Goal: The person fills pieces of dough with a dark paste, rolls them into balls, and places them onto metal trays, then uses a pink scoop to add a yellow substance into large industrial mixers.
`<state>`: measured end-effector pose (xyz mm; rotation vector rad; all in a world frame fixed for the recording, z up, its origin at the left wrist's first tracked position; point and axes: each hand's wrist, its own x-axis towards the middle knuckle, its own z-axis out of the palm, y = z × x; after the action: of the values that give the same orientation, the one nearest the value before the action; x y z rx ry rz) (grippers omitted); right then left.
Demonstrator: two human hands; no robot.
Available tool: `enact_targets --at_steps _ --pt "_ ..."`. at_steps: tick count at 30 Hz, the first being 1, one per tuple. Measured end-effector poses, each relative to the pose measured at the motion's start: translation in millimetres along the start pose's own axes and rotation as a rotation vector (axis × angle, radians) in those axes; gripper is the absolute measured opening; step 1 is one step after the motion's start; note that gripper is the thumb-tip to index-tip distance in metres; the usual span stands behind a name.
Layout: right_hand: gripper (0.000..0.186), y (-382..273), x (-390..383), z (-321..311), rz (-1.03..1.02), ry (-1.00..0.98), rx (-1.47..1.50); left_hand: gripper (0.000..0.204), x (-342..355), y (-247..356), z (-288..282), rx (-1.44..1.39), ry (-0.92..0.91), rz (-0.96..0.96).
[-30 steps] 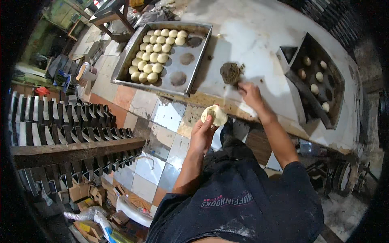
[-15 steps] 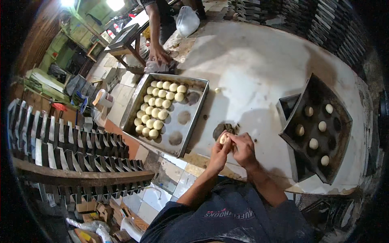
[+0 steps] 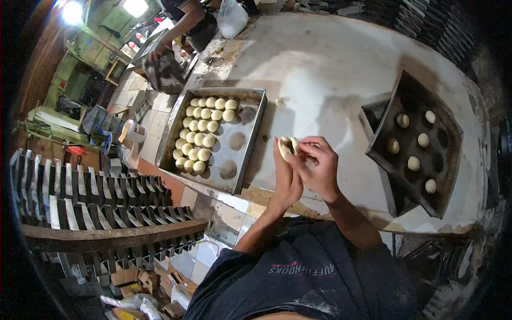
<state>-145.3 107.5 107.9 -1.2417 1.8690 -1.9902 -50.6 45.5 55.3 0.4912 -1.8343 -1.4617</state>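
Observation:
A piece of pale dough, spread with a hollow in its middle, sits at the fingers of my left hand, held up over the near edge of the table. My right hand pinches the dough's right edge with thumb and fingertips. To the left, a metal tray holds rows of round dough balls, with dark round marks on its bare right part. At the right, a dark tray carries several dough balls, spaced apart.
The dark tray rests askew on another tray on the pale table. Stacked metal tins and a wooden beam stand left. Beyond the metal tray, another person's hand holds something dark. A plastic bag lies at the far edge.
My hands have risen with the dough, which now shows spread and hollowed rather than closed between my fingers. The other person's hand has moved up and left with a dark thing. The view has shifted slightly.

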Motion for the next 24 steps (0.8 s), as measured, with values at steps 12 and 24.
enact_targets --at_steps 12,24 --pt "0.022 -126 -72 72 -0.038 -0.523 0.132 0.042 -140 104 -157 -0.218 0.200 0.217" --pt "0.025 -193 -187 116 -0.320 -0.566 -0.118 0.054 -253 125 -187 0.498 0.405 0.204"
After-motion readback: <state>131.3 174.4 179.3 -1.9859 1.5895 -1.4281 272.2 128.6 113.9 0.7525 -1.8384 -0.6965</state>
